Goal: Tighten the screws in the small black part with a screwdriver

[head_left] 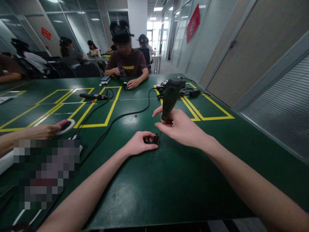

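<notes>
The left hand (139,143) lay low on the green table (193,193), with its fingers bent round like the letter C. They were only a little way open, and the tips of the thumb and pointing finger held a small black part (156,139) between them. That part sat on the table, in the middle of the scene, between the two hands. The right hand (182,129) was just above it and to the right. Its thumb and fingers were closed round the low end of the thick dark handle of a screwdriver (170,98), and one finger poked out to the left. The screwdriver stood almost straight up, leaning a bit to the right at the top. Its thin metal stick went down to the black part, but I cannot tell just where its tip touched. A black cord (120,115) ran across the table to the left. Farther away on the right was a heap of black cords and plugs (193,92), near yellow tape (217,119).
</notes>
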`<action>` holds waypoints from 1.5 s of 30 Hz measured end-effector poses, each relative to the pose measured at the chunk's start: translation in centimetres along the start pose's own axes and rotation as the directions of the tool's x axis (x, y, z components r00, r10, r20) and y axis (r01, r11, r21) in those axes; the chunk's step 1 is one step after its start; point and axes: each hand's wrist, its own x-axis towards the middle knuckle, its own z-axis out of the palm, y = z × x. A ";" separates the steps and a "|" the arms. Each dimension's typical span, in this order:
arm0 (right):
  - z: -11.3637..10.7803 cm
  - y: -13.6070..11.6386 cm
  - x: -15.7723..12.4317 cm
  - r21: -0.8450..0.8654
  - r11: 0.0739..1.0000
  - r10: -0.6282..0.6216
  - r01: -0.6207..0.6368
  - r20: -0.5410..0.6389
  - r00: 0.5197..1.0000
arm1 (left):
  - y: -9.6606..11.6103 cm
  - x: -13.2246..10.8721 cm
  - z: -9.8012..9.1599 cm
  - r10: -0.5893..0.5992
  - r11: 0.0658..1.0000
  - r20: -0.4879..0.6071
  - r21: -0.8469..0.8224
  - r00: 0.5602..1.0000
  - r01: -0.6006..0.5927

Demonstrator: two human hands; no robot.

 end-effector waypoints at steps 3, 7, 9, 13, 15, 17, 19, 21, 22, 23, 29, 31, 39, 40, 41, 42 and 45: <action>0.0 0.1 0.0 -0.002 1.000 0.003 -0.003 0.016 1.000 | -0.1 0.0 0.0 -0.002 1.000 -0.001 0.005 1.000 0.002; -0.1 0.1 -0.1 -0.003 1.000 -0.008 0.008 0.027 1.000 | -0.1 0.0 0.0 0.001 1.000 0.001 0.006 1.000 -0.001; -0.1 0.2 -0.1 0.001 1.000 -0.018 0.018 0.038 0.999 | 0.0 0.0 0.0 -0.002 1.000 0.002 0.003 1.000 0.002; -0.2 0.2 -0.1 0.003 1.000 -0.023 0.023 0.051 0.998 | 0.2 -0.1 -0.1 -0.014 1.000 0.004 0.010 1.000 0.014; -0.2 0.2 -0.1 -0.002 1.000 -0.027 0.027 0.055 0.998 | 0.2 -0.1 -0.1 -0.016 1.000 0.001 0.010 1.000 0.016; -0.3 0.2 -0.1 -0.016 0.999 -0.034 0.035 0.058 0.998 | 0.3 0.0 -0.1 -0.017 1.000 0.003 0.010 1.000 0.017; -0.4 0.2 -0.2 -0.029 0.999 -0.042 0.044 0.064 0.997 | 0.2 0.0 -0.1 -0.017 1.000 0.004 0.011 1.000 0.017; -0.4 0.2 -0.2 -0.034 0.998 -0.054 0.056 0.072 0.996 | 0.2 0.0 -0.1 -0.014 1.000 0.002 0.014 1.000 0.014; -0.5 0.1 -0.2 -0.035 0.998 -0.058 0.061 0.077 0.995 | 0.2 0.0 -0.1 -0.013 1.000 0.002 0.015 1.000 0.013; -0.5 0.1 -0.2 -0.036 0.997 -0.059 0.062 0.082 0.995 | 0.2 0.0 -0.1 -0.013 1.000 0.003 0.016 1.000 0.013; -0.7 -0.1 -0.3 -0.053 0.997 -0.058 0.064 0.112 0.992 | 0.2 0.0 0.0 -0.016 1.000 0.005 0.013 1.000 0.016; -0.8 0.0 -0.4 -0.061 0.995 -0.071 0.080 0.135 0.988 | 0.2 0.0 0.0 -0.018 1.000 0.006 0.013 1.000 0.018; -0.6 0.2 -0.3 -0.105 0.993 -0.049 0.062 0.125 0.991 | 0.4 0.0 -0.1 -0.014 1.000 0.006 -0.010 1.000 0.014; -0.5 0.2 -0.2 -0.122 0.991 -0.035 0.048 0.104 0.994 | 0.4 0.0 -0.1 -0.010 1.000 0.008 -0.012 1.000 0.010; -0.5 0.1 -0.2 -0.146 0.989 -0.024 0.035 0.076 0.997 | 0.4 0.0 -0.1 -0.007 1.000 0.010 -0.013 1.000 0.007; -0.4 0.1 -0.1 -0.173 0.985 -0.020 0.027 0.044 0.999 | 0.3 0.0 -0.1 -0.004 1.000 0.011 -0.014 1.000 0.004; -0.3 -0.1 0.1 -0.277 0.960 -0.048 0.035 -0.041 0.998 | 0.2 0.0 -0.1 -0.006 1.000 0.011 -0.015 1.000 0.006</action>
